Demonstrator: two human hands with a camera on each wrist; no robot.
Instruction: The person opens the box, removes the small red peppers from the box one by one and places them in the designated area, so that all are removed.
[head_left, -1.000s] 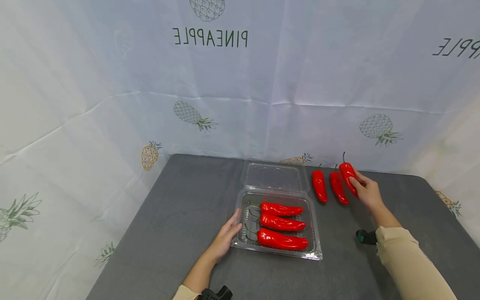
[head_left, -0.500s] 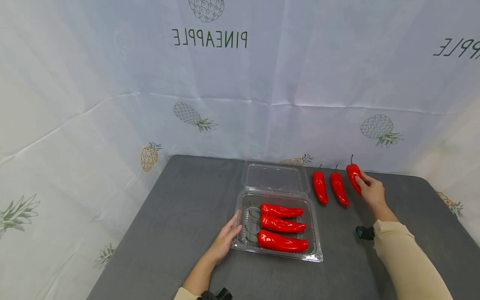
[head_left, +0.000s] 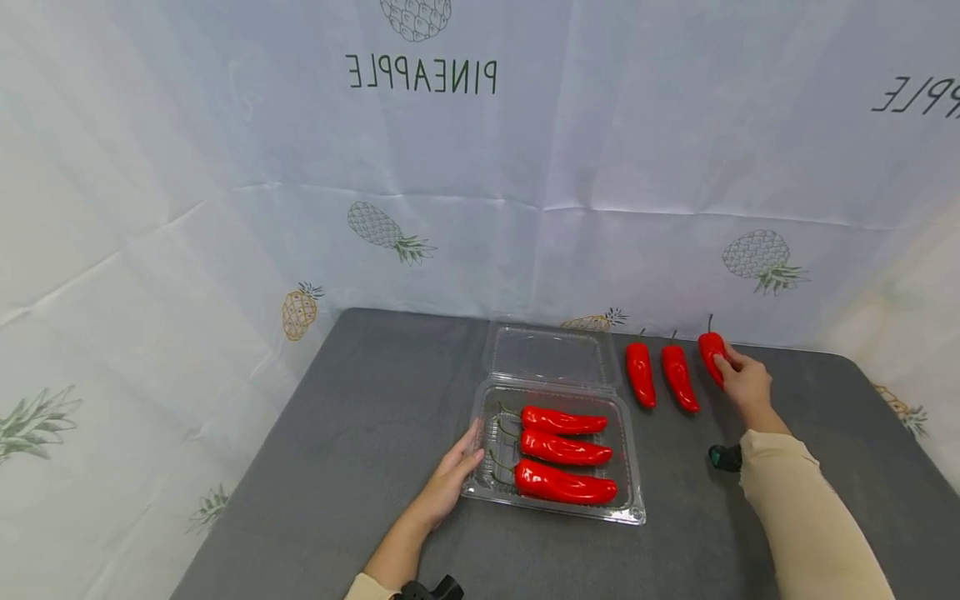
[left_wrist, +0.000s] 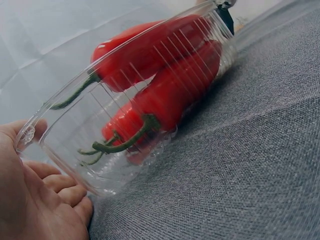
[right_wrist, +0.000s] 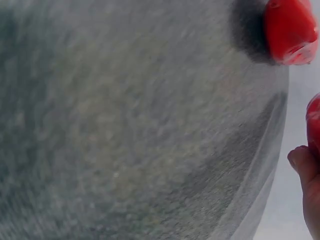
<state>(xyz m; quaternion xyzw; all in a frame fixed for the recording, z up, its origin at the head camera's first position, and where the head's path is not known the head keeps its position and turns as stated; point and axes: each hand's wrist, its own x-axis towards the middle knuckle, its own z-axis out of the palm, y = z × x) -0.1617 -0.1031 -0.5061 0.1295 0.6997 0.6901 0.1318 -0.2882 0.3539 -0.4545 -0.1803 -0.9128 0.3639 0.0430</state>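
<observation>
My right hand grips a red chili pepper, stem up, at the far right of the table; the right wrist view catches only part of this held pepper and the thumb. Two more red peppers, a nearer one and a left one, lie beside it. My left hand holds the left edge of a clear plastic clamshell container. One digit goes over its rim, the others touch the outer wall. Inside lie three red peppers, green stems pointing left.
The container's clear lid lies folded back toward the wall. Behind the grey table hangs a white curtain printed with pineapples. A dark wrist device sits below the right forearm.
My right hand has moved slightly right and lower with its pepper, away from the two lying ones. The left hand and container have stayed in place.
</observation>
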